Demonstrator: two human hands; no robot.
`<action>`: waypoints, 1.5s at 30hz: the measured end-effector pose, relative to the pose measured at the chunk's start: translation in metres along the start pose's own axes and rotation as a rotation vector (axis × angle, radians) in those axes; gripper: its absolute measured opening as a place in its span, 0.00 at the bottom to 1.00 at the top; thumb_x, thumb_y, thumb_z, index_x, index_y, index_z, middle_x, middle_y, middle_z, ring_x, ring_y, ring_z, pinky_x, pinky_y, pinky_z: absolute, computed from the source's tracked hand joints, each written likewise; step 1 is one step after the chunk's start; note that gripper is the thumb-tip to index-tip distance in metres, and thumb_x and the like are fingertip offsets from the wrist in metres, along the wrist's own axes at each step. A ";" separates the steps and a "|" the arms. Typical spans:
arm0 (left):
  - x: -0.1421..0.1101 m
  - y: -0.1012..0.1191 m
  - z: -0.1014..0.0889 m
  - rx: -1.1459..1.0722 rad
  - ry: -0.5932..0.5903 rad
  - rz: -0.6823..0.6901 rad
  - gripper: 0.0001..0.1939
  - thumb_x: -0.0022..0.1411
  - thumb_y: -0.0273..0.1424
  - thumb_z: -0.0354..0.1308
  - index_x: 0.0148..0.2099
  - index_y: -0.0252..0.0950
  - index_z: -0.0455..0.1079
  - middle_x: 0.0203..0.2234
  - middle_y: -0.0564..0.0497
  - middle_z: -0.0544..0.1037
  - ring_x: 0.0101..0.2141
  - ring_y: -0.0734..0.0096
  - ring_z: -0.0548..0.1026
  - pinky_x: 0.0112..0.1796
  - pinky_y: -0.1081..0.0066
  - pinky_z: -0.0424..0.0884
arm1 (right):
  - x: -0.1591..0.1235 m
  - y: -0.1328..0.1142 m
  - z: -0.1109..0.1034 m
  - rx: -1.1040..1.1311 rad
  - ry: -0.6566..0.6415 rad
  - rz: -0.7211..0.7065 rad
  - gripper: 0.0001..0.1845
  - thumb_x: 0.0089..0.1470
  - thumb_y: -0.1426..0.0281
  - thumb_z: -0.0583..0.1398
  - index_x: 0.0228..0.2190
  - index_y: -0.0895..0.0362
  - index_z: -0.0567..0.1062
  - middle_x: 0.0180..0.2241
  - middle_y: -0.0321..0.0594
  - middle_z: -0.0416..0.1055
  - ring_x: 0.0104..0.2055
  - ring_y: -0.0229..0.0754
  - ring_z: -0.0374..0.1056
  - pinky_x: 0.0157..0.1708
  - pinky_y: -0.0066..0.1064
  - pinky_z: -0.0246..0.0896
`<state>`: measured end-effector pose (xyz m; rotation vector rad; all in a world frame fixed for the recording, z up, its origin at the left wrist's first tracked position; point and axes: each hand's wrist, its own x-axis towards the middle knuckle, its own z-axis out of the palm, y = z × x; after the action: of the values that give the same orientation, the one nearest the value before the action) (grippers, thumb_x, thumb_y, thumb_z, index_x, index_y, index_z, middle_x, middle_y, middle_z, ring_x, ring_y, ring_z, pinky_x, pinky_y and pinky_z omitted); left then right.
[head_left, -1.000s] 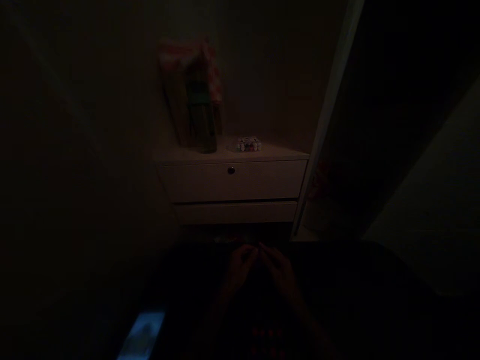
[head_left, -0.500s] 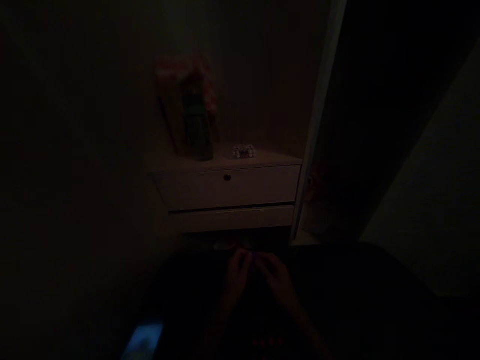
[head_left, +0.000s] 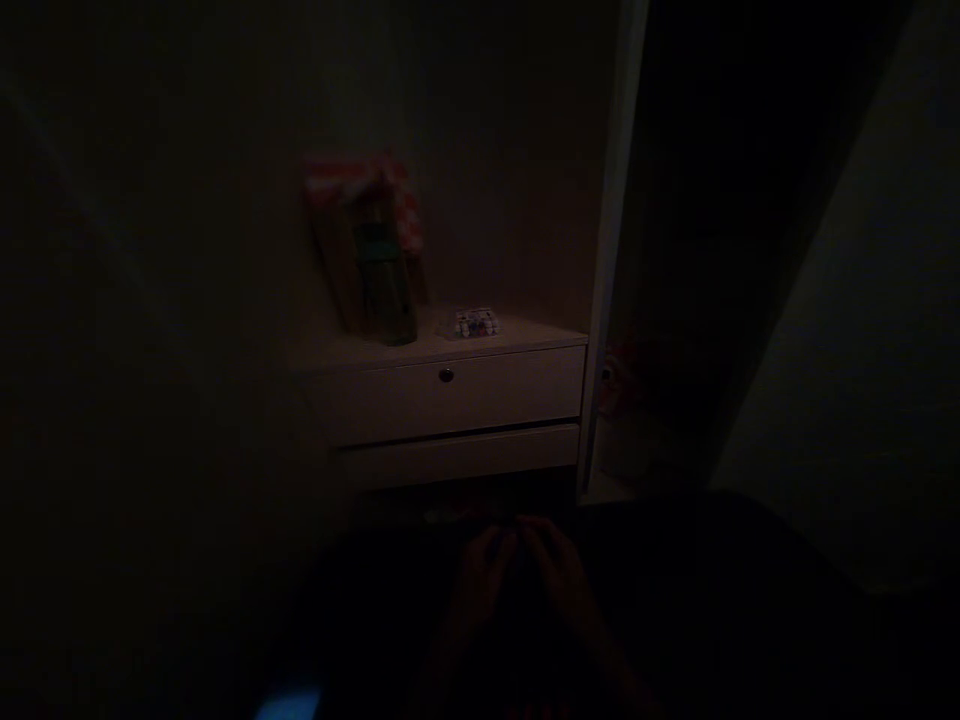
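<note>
Very little light falls on my hands, which are close together over a dark surface at the lower middle. My left hand (head_left: 482,570) has its fingers curled, with thumb and fingertips drawn together. Facing it, my right hand (head_left: 559,572) is bent in a similar pinch, its fingertips almost meeting those of the left. Whatever lies between the fingertips is too dark and small to name. Beyond the hands stands a pale drawer unit (head_left: 510,392) with a round lock on its upper drawer.
On the unit's top stand a green-capped bottle (head_left: 386,290), a red-and-white checked cloth or wrapping (head_left: 405,210) behind it, and a small clear box of little pieces (head_left: 476,323). A lit screen (head_left: 291,704) glows at the lower left. An upright panel (head_left: 613,200) rises at the right.
The view has tilted up slightly, so the unit and the screen sit lower in it. My hands stay together; a small purplish spot between the fingertips earlier is no longer distinct.
</note>
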<state>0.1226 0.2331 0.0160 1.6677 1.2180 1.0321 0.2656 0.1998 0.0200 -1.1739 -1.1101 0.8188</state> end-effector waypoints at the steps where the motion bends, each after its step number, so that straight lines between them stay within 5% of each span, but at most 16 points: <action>1: 0.000 -0.001 -0.001 -0.011 0.016 -0.004 0.27 0.59 0.57 0.56 0.35 0.36 0.75 0.30 0.48 0.80 0.32 0.60 0.75 0.35 0.67 0.70 | 0.000 0.000 0.000 -0.004 -0.003 0.001 0.21 0.55 0.49 0.62 0.39 0.51 0.82 0.41 0.43 0.82 0.46 0.53 0.77 0.49 0.42 0.72; 13: 0.003 0.002 -0.001 -0.184 0.044 -0.092 0.30 0.58 0.59 0.57 0.37 0.34 0.75 0.28 0.49 0.77 0.29 0.67 0.73 0.29 0.71 0.68 | -0.004 0.006 0.003 -0.073 -0.081 -0.095 0.15 0.58 0.55 0.62 0.41 0.50 0.82 0.41 0.42 0.79 0.46 0.50 0.75 0.50 0.41 0.69; 20: -0.005 0.009 -0.001 -0.110 -0.076 -0.032 0.26 0.63 0.53 0.55 0.40 0.34 0.78 0.32 0.48 0.81 0.34 0.62 0.76 0.35 0.69 0.69 | -0.003 0.001 -0.003 0.018 -0.078 -0.045 0.17 0.56 0.55 0.62 0.42 0.49 0.83 0.42 0.43 0.80 0.47 0.52 0.75 0.50 0.42 0.69; 32: -0.008 0.016 -0.002 -0.059 -0.013 -0.168 0.33 0.62 0.58 0.50 0.40 0.32 0.79 0.36 0.43 0.83 0.41 0.53 0.77 0.43 0.64 0.69 | -0.001 0.003 -0.003 0.035 -0.124 -0.010 0.20 0.55 0.52 0.64 0.42 0.51 0.82 0.45 0.44 0.80 0.50 0.55 0.74 0.54 0.45 0.65; 45: -0.006 0.004 -0.002 -0.025 -0.042 -0.075 0.28 0.64 0.55 0.49 0.40 0.37 0.79 0.34 0.44 0.82 0.38 0.57 0.76 0.41 0.65 0.70 | 0.002 0.009 -0.001 0.087 -0.106 0.048 0.20 0.54 0.52 0.65 0.41 0.52 0.81 0.43 0.44 0.81 0.48 0.54 0.75 0.51 0.43 0.67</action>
<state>0.1204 0.2270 0.0197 1.6044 1.2259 0.9585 0.2679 0.2032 0.0116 -1.0982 -1.1244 0.9668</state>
